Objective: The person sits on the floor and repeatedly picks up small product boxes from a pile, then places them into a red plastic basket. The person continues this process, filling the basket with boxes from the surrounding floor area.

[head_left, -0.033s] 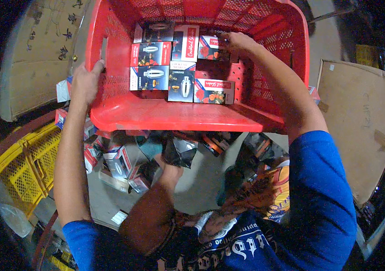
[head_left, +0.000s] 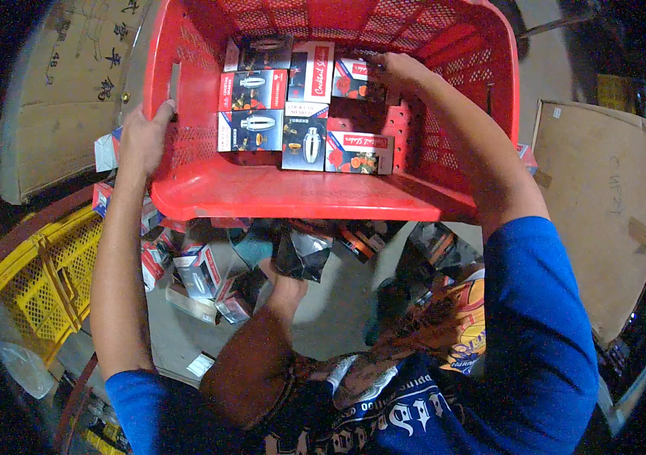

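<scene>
A red plastic basket (head_left: 323, 203) is in front of me, its perforated floor holding several cocktail shaker boxes (head_left: 250, 131) printed with silver shakers and colored drinks. On the basket's left side my left hand (head_left: 143, 138) is closed, thumb on the wall near the handle slot, other fingers hidden. My right hand (head_left: 408, 73) reaches inside over the right wall. Its fingers are closed at the right end of a small shaker box (head_left: 355, 80) in the far row. Bare red floor shows between that box and the near right box (head_left: 359, 154).
More shaker boxes (head_left: 198, 271) lie scattered on the floor below the basket. A yellow crate (head_left: 39, 280) stands at the left. Large cardboard sheets (head_left: 603, 220) flank both sides. My bare foot and knee are under the basket, beside a black plastic bag (head_left: 302, 254).
</scene>
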A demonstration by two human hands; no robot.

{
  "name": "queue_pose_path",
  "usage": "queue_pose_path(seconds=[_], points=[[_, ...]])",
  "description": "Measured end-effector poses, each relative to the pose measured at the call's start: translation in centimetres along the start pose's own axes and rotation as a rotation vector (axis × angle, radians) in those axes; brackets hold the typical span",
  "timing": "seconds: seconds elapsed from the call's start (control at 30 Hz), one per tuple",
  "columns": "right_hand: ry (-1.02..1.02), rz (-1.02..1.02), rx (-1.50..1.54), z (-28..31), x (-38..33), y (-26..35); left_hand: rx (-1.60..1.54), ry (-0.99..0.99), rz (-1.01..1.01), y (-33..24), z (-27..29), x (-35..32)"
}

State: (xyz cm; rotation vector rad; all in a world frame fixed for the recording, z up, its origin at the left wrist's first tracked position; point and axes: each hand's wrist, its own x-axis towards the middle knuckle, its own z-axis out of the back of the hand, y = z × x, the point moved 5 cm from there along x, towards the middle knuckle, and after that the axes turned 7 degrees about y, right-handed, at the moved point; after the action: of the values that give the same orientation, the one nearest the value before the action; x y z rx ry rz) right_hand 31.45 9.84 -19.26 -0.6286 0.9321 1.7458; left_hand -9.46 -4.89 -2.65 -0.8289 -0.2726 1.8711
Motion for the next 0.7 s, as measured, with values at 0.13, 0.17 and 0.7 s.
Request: queue_pose_path(seconds=[0.13,0.17,0.7], points=[[0.223,0.18,-0.114,-4.1,1.6,-0.1,0.015,0.011,-0.016,0.0,0.0,0.0],[0.234,0.215,-0.076,-4.7,1.5,-0.1,0.018,0.011,-0.014,0.2,0.0,0.0],[-0.955,-0.298,0.236,12.7,-29.6,-24.8,0.082,0.0,-0.008,3.2,0.3,1.8]])
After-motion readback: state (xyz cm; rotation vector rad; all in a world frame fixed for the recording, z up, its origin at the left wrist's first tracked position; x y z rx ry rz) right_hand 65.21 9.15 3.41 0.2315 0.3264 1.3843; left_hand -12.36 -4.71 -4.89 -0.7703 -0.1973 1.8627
